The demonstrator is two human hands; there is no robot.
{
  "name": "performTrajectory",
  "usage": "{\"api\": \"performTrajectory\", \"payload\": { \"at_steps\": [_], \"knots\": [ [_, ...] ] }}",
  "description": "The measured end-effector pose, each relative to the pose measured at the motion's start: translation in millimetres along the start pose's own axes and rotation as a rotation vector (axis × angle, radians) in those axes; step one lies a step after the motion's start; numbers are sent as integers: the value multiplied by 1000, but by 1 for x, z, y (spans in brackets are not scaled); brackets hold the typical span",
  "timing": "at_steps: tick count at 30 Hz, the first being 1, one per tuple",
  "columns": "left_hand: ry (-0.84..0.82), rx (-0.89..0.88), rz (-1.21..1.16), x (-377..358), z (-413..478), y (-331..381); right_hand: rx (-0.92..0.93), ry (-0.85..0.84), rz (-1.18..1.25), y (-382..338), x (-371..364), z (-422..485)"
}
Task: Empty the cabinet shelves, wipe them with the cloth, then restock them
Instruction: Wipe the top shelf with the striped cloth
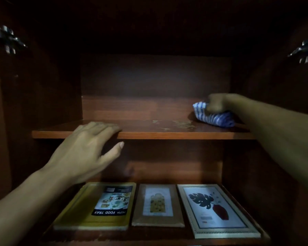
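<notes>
Inside a dark wooden cabinet, the upper shelf [149,128] holds nothing but a blue-and-white striped cloth [212,117] at its right side. My right hand [216,104] grips the bunched cloth and presses it down on the shelf. My left hand [85,151] rests on the shelf's front edge at the left, fingers on top and thumb below the board. Pale scuffs mark the shelf near its front middle. On the lower shelf [149,235] lie a yellow food tray [82,210], a brown picture frame [157,205] and a silver frame with a leaf print [215,210].
Metal door hinges sit on the cabinet's left wall [7,39] and right wall [306,49]. The back panel [155,75] is dark, and the space above the upper shelf is in deep shadow.
</notes>
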State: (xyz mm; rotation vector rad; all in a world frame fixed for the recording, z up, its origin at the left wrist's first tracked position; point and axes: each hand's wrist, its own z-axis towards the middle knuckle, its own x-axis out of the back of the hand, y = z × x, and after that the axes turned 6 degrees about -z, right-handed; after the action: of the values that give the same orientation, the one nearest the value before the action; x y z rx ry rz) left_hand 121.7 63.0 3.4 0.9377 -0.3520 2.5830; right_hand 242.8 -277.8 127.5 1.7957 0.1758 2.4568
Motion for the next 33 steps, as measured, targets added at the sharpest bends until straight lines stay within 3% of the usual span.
{"api": "performTrajectory", "payload": {
  "at_steps": [4,7,9,12,15,18,21,23,25,30,33],
  "knots": [
    [-9,11,21,7,-8,-7,85,-11,-43,-54,-2,4],
    [-12,8,30,11,-14,-12,265,62,104,-106,7,-5],
    [-18,17,35,14,-18,-15,435,-31,472,-136,11,-11],
    [-22,24,45,17,-23,-20,613,-366,1077,-151,26,-23],
    [-20,35,69,23,-30,-26,661,-357,1324,-140,45,-18],
    [-28,68,79,31,-35,-33,490,-151,1170,-120,49,7],
    [-18,100,93,32,-42,-38,273,135,490,-108,40,29],
    [-16,115,93,30,-48,-41,213,91,149,-117,28,28],
    [-13,126,84,28,-52,-43,223,-22,27,-138,16,24],
    [9,120,68,23,-58,-47,478,42,101,-213,19,11],
    [27,121,51,18,-60,-46,704,-174,669,-249,28,-4]
  ]
}}
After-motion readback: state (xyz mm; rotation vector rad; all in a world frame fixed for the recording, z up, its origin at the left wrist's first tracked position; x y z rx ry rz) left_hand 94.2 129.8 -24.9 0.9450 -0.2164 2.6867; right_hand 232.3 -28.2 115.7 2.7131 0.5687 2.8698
